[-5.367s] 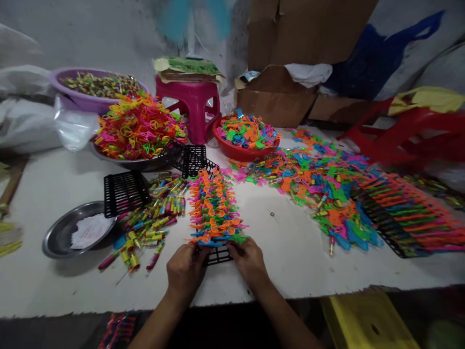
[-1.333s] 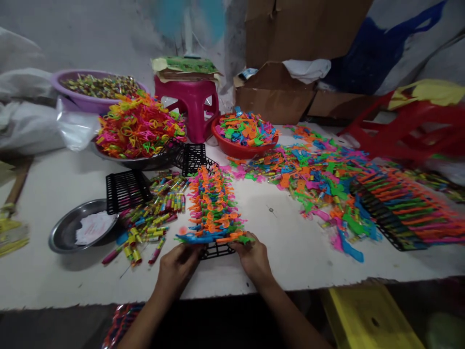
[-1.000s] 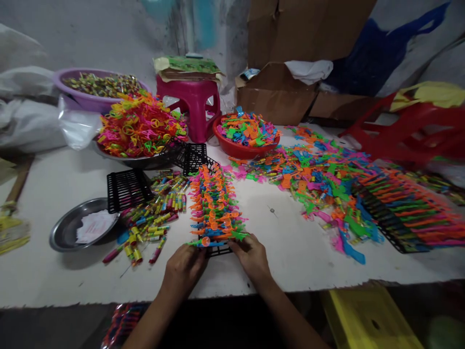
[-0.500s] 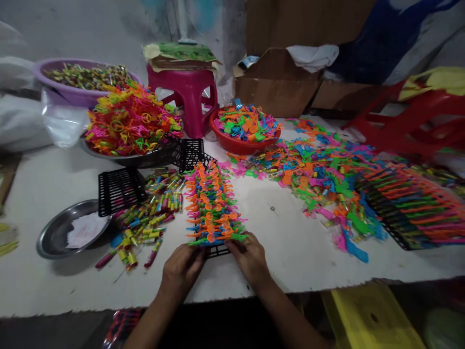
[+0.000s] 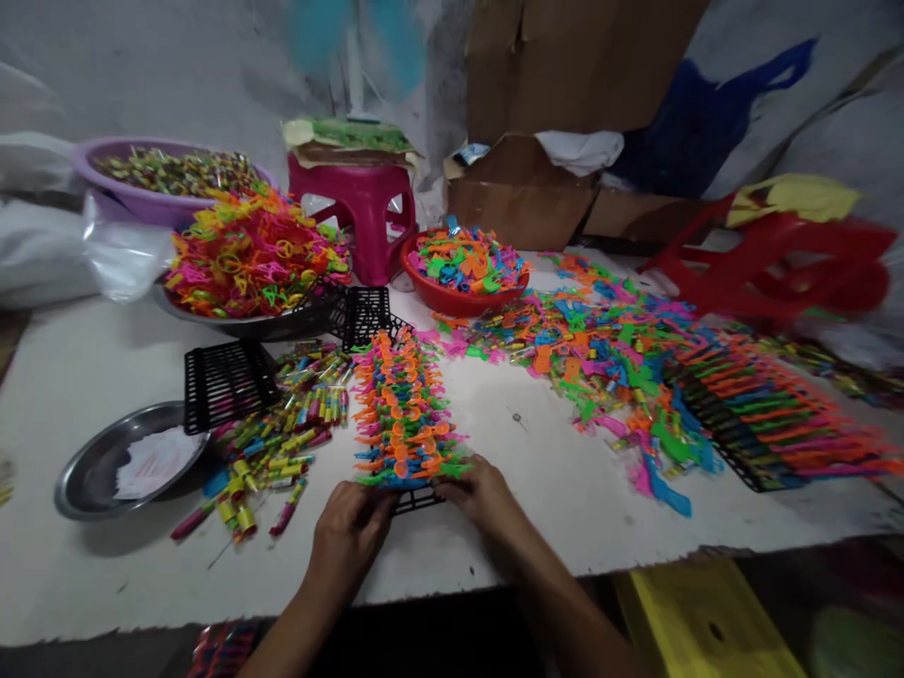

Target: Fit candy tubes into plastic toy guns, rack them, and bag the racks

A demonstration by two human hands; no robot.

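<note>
A black plastic rack (image 5: pixel 416 499) lies on the white table (image 5: pixel 551 490), loaded with a row of bright toy pieces (image 5: pixel 399 414) in orange, pink, blue and green. My left hand (image 5: pixel 349 537) is at the rack's near left corner, fingers curled on the nearest toy piece. My right hand (image 5: pixel 484 494) is at the near right corner, fingers bent onto the same end of the row. What exactly each fingertip pinches is too small to make out.
Small coloured tubes (image 5: pixel 282 443) lie left of the rack, beside an empty black rack (image 5: pixel 226 381) and a steel dish (image 5: pixel 91 471). Behind stand a heap of rings (image 5: pixel 247 254), a red bowl (image 5: pixel 452 297), a pink stool (image 5: pixel 363 207). Loose toys (image 5: pixel 600 348) and a filled rack (image 5: pixel 769 414) lie right.
Both hands stay at the rack's near end. A toy piece held up over the near end has come down into the row. The view has shifted slightly.
</note>
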